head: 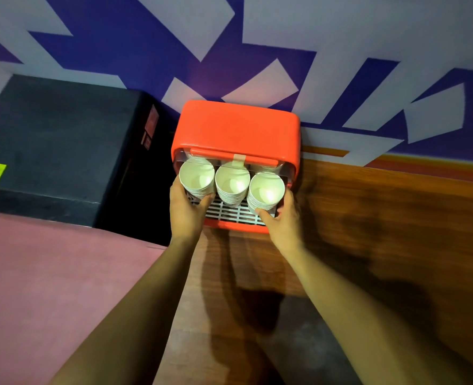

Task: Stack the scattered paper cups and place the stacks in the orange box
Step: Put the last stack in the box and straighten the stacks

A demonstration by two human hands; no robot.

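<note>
The orange box stands on a wooden table against the wall, its front open over a white slatted tray. Three stacks of white paper cups stand side by side on that tray, mouths facing me. My left hand is wrapped around the left stack. My right hand grips the right stack. The middle stack stands untouched between them. Another cup rim shows faintly behind, inside the box.
The wooden table stretches to the right and toward me. A black box-shaped object with a yellow-green label sits left of the orange box. A pink surface lies at lower left. The blue and white patterned wall is behind.
</note>
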